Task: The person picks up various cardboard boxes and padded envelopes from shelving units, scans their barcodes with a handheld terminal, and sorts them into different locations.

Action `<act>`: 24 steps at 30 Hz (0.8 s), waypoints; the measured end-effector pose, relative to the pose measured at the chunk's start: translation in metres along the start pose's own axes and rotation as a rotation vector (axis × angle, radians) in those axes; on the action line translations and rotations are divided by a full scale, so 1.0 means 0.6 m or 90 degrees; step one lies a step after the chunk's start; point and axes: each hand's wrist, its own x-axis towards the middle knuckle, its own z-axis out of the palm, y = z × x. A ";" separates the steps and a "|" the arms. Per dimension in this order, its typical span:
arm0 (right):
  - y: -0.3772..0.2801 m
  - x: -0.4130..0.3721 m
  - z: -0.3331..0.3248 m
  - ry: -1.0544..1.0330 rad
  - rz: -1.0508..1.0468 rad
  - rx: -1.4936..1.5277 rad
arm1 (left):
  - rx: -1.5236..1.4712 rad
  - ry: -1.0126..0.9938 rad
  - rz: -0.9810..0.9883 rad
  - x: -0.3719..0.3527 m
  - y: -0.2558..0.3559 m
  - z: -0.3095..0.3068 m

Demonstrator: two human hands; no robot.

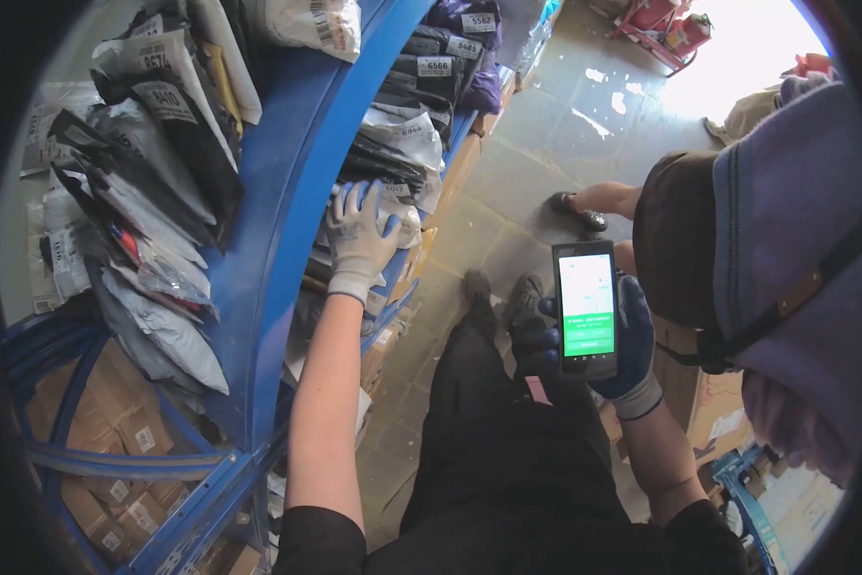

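Observation:
My left hand (360,240), in a pale work glove with blue fingertips, rests on bagged parcels on the blue shelf. Its fingers are stretched out and apart. Under and beside it lie a dark parcel and a white plastic mailer bag (402,222) with a printed number label. In front of my body, my right hand (634,345), gloved with a blue palm, is wrapped around a handheld mobile terminal (586,309). The terminal stands upright, its lit screen facing me with a white upper part and a green panel below.
A blue metal upright (292,220) separates my left arm from more mailer bags (167,172). Cardboard boxes (115,402) fill the lower left rack. Close on my right stands another person in a purple garment (805,211). A red metal object (666,34) is at the back.

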 end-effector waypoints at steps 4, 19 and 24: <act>0.004 0.000 0.011 0.046 -0.033 -0.054 | 0.032 -0.061 0.008 0.028 0.027 -0.001; 0.020 -0.014 0.009 0.167 -0.084 -0.062 | 0.161 -0.024 0.044 0.054 0.032 -0.010; 0.023 -0.016 0.010 0.200 -0.092 -0.061 | 0.169 -0.075 0.111 0.057 0.017 -0.010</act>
